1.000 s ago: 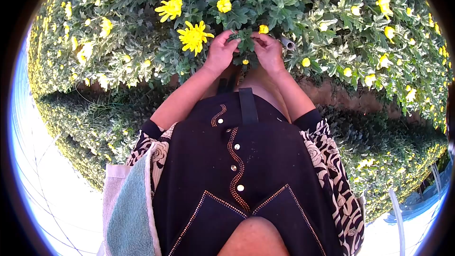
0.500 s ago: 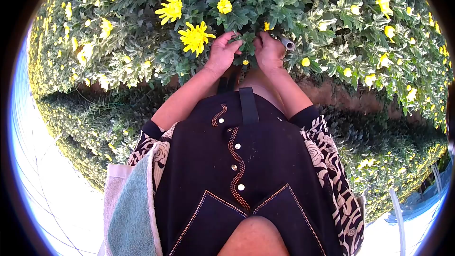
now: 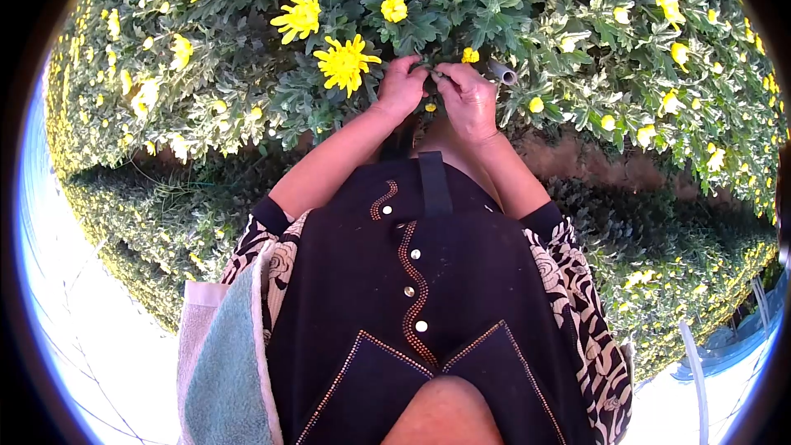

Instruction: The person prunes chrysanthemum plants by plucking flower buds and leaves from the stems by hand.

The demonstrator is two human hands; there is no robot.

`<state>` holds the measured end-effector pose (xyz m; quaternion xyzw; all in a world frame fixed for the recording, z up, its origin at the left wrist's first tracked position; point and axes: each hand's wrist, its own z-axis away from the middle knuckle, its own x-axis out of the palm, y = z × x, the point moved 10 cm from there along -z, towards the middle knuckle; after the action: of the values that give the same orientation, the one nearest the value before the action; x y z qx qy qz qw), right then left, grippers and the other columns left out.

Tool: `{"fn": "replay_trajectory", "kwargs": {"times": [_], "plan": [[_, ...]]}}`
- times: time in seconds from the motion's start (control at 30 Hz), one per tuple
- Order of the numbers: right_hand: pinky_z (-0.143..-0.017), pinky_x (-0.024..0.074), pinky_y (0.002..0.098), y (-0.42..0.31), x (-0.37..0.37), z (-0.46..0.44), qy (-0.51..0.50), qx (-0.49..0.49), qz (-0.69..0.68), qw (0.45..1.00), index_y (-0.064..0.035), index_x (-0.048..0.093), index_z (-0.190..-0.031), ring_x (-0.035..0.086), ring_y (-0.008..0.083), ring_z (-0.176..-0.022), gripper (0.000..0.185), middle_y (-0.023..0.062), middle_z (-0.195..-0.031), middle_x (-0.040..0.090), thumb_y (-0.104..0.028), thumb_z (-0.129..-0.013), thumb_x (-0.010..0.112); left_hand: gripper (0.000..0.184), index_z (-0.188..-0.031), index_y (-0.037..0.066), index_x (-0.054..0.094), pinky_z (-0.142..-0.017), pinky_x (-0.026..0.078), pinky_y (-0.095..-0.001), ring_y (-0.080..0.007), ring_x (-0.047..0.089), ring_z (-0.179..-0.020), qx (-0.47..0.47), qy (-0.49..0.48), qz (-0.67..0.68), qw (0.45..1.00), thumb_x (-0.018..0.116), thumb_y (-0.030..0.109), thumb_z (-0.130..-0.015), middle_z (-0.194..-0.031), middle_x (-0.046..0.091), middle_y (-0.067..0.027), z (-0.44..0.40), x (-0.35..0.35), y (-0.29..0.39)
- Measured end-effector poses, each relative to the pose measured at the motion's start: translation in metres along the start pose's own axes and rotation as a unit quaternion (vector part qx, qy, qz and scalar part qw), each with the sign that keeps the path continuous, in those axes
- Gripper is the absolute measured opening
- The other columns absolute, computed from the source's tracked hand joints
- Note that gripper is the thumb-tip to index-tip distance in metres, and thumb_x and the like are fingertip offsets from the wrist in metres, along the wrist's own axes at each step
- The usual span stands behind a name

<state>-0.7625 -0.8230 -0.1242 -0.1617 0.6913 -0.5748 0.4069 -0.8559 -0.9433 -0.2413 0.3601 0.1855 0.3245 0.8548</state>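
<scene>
My left hand (image 3: 401, 89) reaches into the chrysanthemum plants (image 3: 449, 8), thumb and fingers pinched on a small green shoot (image 3: 423, 67). Close beside it, my right hand (image 3: 471, 103) has its thumb and forefinger pressed together at the same spot; what lies between those tips is too small to make out. Just above the right hand is a small yellow bud (image 3: 470, 55), and a lower bud (image 3: 430, 107) shows between the wrists. A wide-open yellow chrysanthemum (image 3: 346, 63) stands left of my left hand, with a half-open bloom (image 3: 394, 7) farther up.
A grey pipe end (image 3: 504, 74) sticks out of the leaves right of my right hand. Bare brown soil (image 3: 593, 163) shows below the plants. A blue-green towel (image 3: 227, 371) hangs at my left side, over a dark apron (image 3: 354, 264). More flowering rows lie behind.
My right hand has moved left and its fingertips have come together near my left hand's. My left hand has shifted slightly right, and the gap between the hands has narrowed.
</scene>
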Motion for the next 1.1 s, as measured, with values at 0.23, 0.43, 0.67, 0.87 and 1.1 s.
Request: {"fn": "replay_trajectory", "kwargs": {"times": [0.23,0.43,0.67,0.87,1.1], "plan": [[-0.066,0.0517,0.0246,0.028,-0.017,0.010,0.033,0.123,-0.119,0.985,0.0015,0.066,-0.102,0.064,0.0111,-0.073,0.014,0.0063,-0.085,0.066,-0.001,-0.088,0.066,0.032,-0.115,0.002,0.061,-0.083,0.053,-0.0486,-0.0406,0.066,-0.092,0.098,0.016,-0.504,0.858,0.052,0.014,-0.086,-0.097,0.068,-0.0243,-0.005,-0.016,0.026],[-0.070,0.0518,0.0250,0.008,-0.033,0.033,0.090,0.186,-0.197,0.958,-0.0005,0.064,-0.108,0.062,0.0104,-0.078,0.019,0.0056,-0.088,0.068,-0.003,-0.089,0.066,0.033,-0.117,0.005,0.060,-0.084,0.050,-0.0477,-0.0391,0.063,-0.099,0.038,-0.044,-0.531,0.846,0.056,0.013,-0.085,-0.104,0.066,-0.0213,0.009,-0.029,-0.052],[-0.070,0.0505,0.0274,-0.019,0.005,0.052,-0.220,0.115,-0.075,0.966,0.0003,0.067,-0.098,0.064,0.0139,-0.083,0.013,0.0078,-0.087,0.067,-0.005,-0.086,0.068,0.025,-0.110,0.003,0.064,-0.079,0.051,-0.0384,-0.0309,0.066,-0.088,0.109,-0.173,-0.369,0.907,0.060,0.014,-0.087,-0.096,0.068,-0.0170,0.084,-0.026,-0.036],[-0.082,0.0517,0.0375,-0.083,0.074,0.030,-0.339,-0.085,-0.115,0.930,-0.0030,0.065,-0.110,0.065,0.0311,-0.094,0.025,0.0155,-0.103,0.067,-0.007,-0.085,0.065,0.012,-0.092,0.002,0.066,-0.063,0.051,-0.0283,-0.0136,0.066,-0.071,0.058,-0.061,-0.216,0.973,0.062,0.013,-0.091,-0.075,0.067,-0.0069,0.132,-0.073,-0.035],[-0.069,0.0510,0.0442,-0.101,0.159,0.022,-0.434,-0.047,0.020,0.900,-0.0122,0.053,-0.130,0.066,0.0348,-0.072,0.048,0.0131,-0.078,0.069,-0.015,-0.084,0.063,0.024,-0.110,0.002,0.055,-0.059,0.048,-0.0214,-0.0095,0.063,-0.071,0.048,0.268,0.073,0.959,0.064,0.003,-0.088,-0.088,0.063,-0.0020,0.192,-0.152,-0.040]]}}
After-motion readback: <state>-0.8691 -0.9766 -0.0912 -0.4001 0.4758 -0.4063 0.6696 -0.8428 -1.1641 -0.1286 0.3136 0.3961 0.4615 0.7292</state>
